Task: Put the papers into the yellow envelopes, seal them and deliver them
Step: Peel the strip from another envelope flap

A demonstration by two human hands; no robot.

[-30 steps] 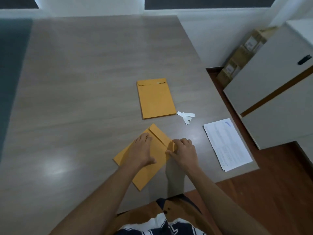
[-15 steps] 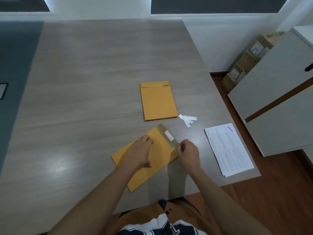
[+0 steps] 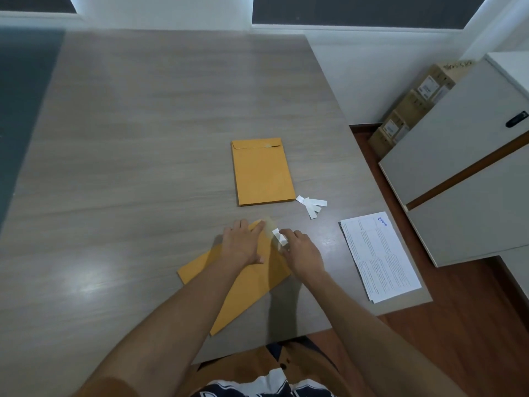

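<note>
Grey wood-grain table (image 3: 143, 167): left hand (image 3: 243, 243) presses flat on the yellow envelope (image 3: 246, 285); right hand (image 3: 300, 250) pinches its white strip (image 3: 279, 236).

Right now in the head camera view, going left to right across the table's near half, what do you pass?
Tilted yellow envelope under the left hand → right hand pinching a white peel-off strip → loose white paper strips → printed white paper sheet at the grey wooden table edge.
</note>
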